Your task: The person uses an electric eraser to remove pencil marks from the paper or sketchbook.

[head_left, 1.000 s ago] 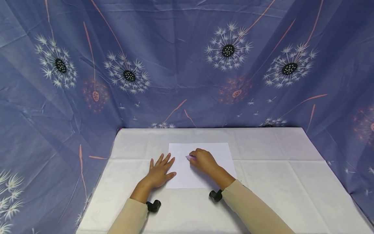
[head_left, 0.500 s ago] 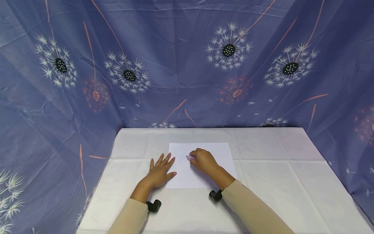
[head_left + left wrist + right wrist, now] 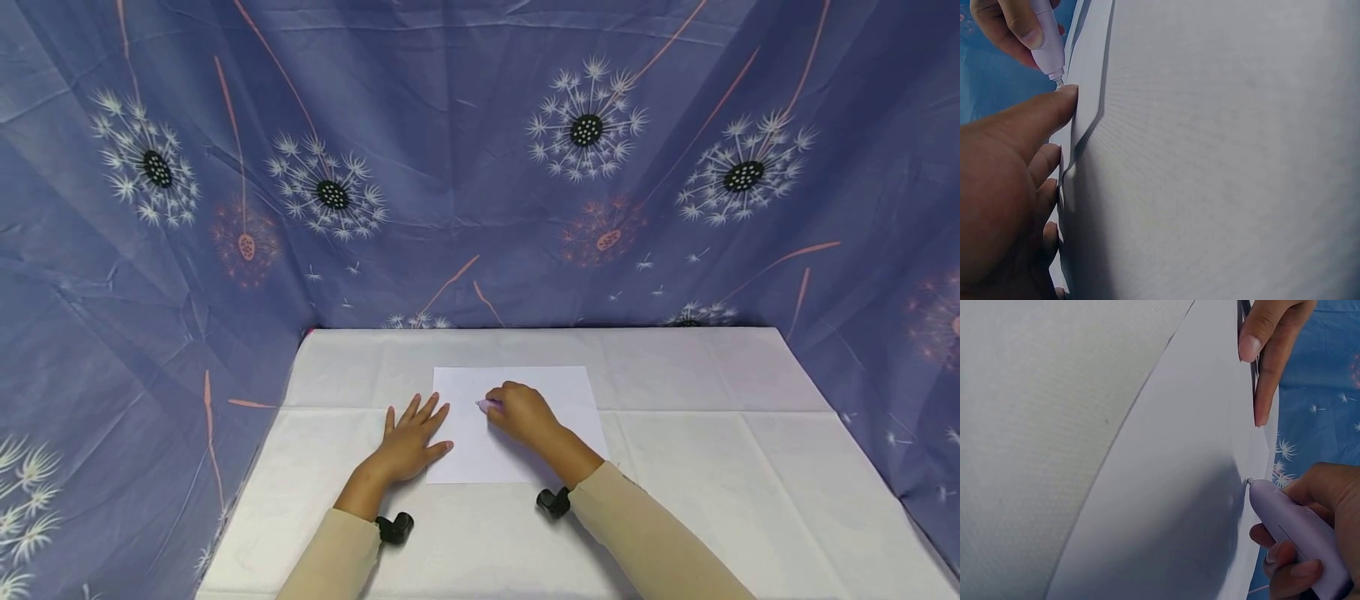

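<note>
A blank white sheet of paper [image 3: 562, 383] lies on the white-covered table. My left hand [image 3: 408, 446] rests flat with spread fingers, its fingertips and thumb over the sheet's left edge. Over the middle of the sheet, my right hand [image 3: 525, 412] grips a thick lilac pen [image 3: 1297, 531] between thumb and curled fingers. The pen's small metal tip points left and meets the paper's surface in the right wrist view. In the left wrist view the pen's narrow end shows just beyond my left thumb [image 3: 1054, 106]. Most of the pen's body is hidden by my hand in the head view.
The white tablecloth [image 3: 712, 483] has fold creases around the sheet. A blue curtain [image 3: 465, 167] with dandelion prints hangs behind the table and along both sides. Black wrist cameras sit at the left cuff [image 3: 345, 542] and the right cuff [image 3: 600, 492].
</note>
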The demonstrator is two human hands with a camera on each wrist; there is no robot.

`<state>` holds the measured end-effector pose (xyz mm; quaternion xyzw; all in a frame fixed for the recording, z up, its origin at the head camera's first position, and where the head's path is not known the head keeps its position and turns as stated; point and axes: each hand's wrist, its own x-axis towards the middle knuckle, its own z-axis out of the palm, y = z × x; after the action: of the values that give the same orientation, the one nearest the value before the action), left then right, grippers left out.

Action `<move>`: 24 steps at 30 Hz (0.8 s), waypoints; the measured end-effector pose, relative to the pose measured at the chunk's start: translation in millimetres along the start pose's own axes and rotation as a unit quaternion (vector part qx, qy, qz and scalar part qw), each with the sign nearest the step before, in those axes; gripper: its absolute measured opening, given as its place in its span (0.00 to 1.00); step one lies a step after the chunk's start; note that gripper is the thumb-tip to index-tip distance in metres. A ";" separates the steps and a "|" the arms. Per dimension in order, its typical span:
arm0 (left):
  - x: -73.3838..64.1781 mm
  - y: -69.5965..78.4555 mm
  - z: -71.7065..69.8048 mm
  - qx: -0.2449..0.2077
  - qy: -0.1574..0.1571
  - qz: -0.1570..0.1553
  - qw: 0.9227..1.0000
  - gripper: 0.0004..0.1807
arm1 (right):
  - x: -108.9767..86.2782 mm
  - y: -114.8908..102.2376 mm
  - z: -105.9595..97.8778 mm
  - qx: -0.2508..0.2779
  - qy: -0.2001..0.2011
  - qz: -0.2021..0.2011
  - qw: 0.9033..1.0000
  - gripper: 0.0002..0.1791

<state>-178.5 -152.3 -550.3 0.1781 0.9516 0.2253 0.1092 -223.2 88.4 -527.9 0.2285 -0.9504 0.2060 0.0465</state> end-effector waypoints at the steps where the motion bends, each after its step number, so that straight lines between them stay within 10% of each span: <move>1: -0.1 0.3 -0.3 -0.001 0.000 0.000 1.000 0.37 | -0.1 -0.2 -0.1 0.002 0.001 0.001 1.000 0.09; 24: 0.2 -1.7 1.3 -0.002 0.001 0.001 1.000 0.37 | -0.8 -1.3 -1.2 0.005 -0.008 0.006 1.000 0.10</move>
<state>-178.8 -153.1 -552.3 0.1782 0.9511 0.2279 0.1083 -221.8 88.1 -526.4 0.2244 -0.9510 0.2095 0.0361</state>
